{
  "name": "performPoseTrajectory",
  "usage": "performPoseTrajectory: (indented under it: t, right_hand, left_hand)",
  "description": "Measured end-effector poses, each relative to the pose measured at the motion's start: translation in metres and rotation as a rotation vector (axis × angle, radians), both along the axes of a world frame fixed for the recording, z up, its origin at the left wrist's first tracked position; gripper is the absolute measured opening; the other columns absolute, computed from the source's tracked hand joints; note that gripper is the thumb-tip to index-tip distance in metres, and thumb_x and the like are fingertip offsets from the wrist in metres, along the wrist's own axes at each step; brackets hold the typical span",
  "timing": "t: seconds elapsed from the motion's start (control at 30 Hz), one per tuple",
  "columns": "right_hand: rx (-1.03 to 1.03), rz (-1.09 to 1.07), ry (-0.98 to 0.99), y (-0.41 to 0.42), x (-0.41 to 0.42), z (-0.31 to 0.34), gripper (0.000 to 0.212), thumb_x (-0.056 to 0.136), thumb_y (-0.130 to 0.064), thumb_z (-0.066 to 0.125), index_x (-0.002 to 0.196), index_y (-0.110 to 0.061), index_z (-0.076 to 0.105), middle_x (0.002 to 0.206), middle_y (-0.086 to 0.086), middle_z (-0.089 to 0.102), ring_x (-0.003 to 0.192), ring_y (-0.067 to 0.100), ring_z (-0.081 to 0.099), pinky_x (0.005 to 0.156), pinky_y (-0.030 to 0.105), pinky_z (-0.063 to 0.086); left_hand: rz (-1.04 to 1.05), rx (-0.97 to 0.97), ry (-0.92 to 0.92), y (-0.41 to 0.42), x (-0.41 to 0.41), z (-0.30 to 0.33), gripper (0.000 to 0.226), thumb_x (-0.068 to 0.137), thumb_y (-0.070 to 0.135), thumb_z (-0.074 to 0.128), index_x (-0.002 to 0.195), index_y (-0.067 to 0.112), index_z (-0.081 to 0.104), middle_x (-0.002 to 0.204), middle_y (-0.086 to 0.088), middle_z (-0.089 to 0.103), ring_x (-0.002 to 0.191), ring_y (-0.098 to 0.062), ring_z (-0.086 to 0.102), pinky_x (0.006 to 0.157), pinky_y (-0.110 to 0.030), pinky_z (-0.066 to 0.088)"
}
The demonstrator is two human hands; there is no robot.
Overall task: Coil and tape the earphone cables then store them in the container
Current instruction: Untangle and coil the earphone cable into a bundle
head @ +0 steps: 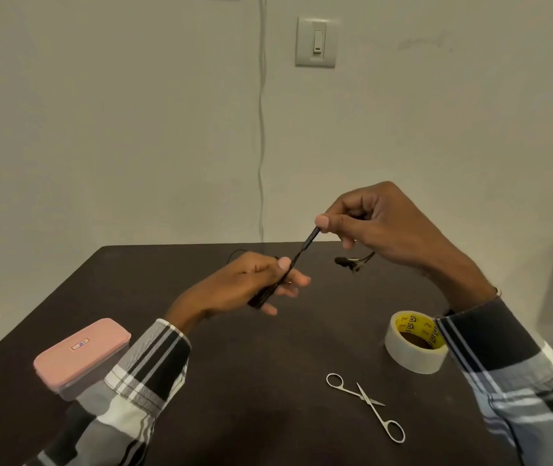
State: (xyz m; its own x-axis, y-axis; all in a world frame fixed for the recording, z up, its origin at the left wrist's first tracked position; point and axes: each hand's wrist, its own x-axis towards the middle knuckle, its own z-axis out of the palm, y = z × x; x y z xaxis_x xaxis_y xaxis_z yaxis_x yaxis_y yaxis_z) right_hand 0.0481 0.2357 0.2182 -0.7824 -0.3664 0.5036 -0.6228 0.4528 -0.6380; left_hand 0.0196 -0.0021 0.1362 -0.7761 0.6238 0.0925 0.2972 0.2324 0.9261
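We see left hand [255, 284] gripping coiled earphone cable [297, 257]; right hand [379, 227] pinches its inline stem; container [80, 356] lidded.

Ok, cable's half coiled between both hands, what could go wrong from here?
1. The earbuds dangle loose under the right hand; they could snag or tangle in the coil.
2. The left hand holds the bundled earphone cable in a light grip; the loops may spring apart before taping.
3. The container is lidded, and both hands are occupied.

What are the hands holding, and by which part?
Both hold the black earphone cable: left hand grips the coiled bundle, right hand pinches the inline stem end.
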Motion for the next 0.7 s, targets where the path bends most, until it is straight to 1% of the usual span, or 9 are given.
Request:
performPoseTrajectory:
  t: [0.07,0.17,0.2,0.3,0.4,0.5,0.57,0.67,0.7]
  right_hand:
    - [-0.009,0.025,0.0,-0.001,-0.006,0.002,0.026,0.089,-0.035,0.072,0.077,-0.012,0.075,0.054,0.003,0.064,0.053,0.013,0.05,0.065,0.031,0.049]
    - [-0.061,0.059,-0.013,-0.002,-0.016,-0.002,0.025,0.089,-0.032,0.073,0.075,-0.011,0.075,0.053,0.001,0.064,0.051,0.006,0.049,0.063,0.014,0.047]
    - [-0.082,0.065,-0.029,-0.004,-0.019,-0.005,0.025,0.088,-0.032,0.074,0.075,-0.01,0.075,0.053,0.0,0.064,0.049,0.005,0.047,0.06,0.012,0.044]
    - [-0.19,0.076,-0.137,-0.008,-0.029,-0.021,0.028,0.083,-0.037,0.076,0.073,-0.011,0.074,0.054,0.001,0.062,0.048,0.007,0.042,0.049,0.017,0.035]
    - [-0.274,0.113,-0.269,-0.012,-0.037,-0.043,0.021,0.079,-0.038,0.078,0.072,-0.018,0.075,0.059,0.005,0.06,0.051,0.009,0.046,0.049,0.018,0.033]
    - [-0.325,0.165,-0.397,-0.021,-0.041,-0.071,0.031,0.078,-0.033,0.08,0.086,-0.004,0.074,0.074,0.028,0.062,0.064,0.022,0.049,0.057,0.026,0.033]
    - [-0.348,0.195,-0.458,-0.028,-0.039,-0.089,0.039,0.081,-0.033,0.075,0.098,0.003,0.072,0.083,0.034,0.061,0.063,0.015,0.05,0.052,0.019,0.032]
    - [-0.379,0.234,-0.545,-0.04,-0.029,-0.113,0.023,0.089,-0.035,0.072,0.094,-0.014,0.078,0.068,0.004,0.064,0.053,0.003,0.045,0.046,0.014,0.032]
    - [-0.389,0.242,-0.568,-0.043,-0.024,-0.12,0.024,0.089,-0.037,0.072,0.096,-0.016,0.079,0.069,0.001,0.064,0.052,0.003,0.046,0.047,0.014,0.033]
  left_hand:
    - [-0.107,0.109,-0.121,0.001,0.009,-0.004,0.054,0.1,0.048,0.039,0.12,0.005,0.066,0.132,-0.003,0.065,0.119,-0.027,0.064,0.08,-0.042,0.061]
    - [-0.262,0.268,-0.271,0.005,0.024,-0.009,0.055,0.103,0.045,0.036,0.119,0.0,0.064,0.137,-0.018,0.059,0.122,-0.038,0.06,0.077,-0.042,0.062]
    - [-0.318,0.323,-0.311,0.007,0.029,-0.01,0.054,0.103,0.045,0.037,0.118,0.0,0.064,0.138,-0.022,0.057,0.122,-0.04,0.06,0.076,-0.042,0.062]
    - [-0.493,0.514,-0.417,0.012,0.04,-0.008,0.052,0.103,0.042,0.04,0.114,-0.002,0.064,0.138,-0.028,0.054,0.118,-0.038,0.062,0.076,-0.043,0.062]
    - [-0.594,0.716,-0.45,0.015,0.046,0.002,0.049,0.103,0.039,0.04,0.111,-0.004,0.064,0.138,-0.027,0.054,0.119,-0.037,0.062,0.079,-0.047,0.061]
    - [-0.562,0.885,-0.43,0.014,0.047,0.014,0.046,0.101,0.037,0.045,0.106,-0.002,0.067,0.137,-0.026,0.055,0.122,-0.036,0.06,0.08,-0.049,0.061]
    - [-0.481,0.956,-0.394,0.013,0.046,0.019,0.047,0.101,0.038,0.041,0.101,0.001,0.07,0.138,-0.023,0.056,0.125,-0.034,0.058,0.081,-0.048,0.061]
    - [-0.333,0.99,-0.333,0.012,0.04,0.022,0.053,0.1,0.038,0.032,0.097,0.005,0.073,0.141,-0.019,0.054,0.131,-0.033,0.053,0.086,-0.049,0.059]
    - [-0.289,0.991,-0.319,0.011,0.038,0.022,0.053,0.1,0.038,0.031,0.096,0.005,0.073,0.143,-0.019,0.052,0.132,-0.033,0.051,0.088,-0.05,0.058]
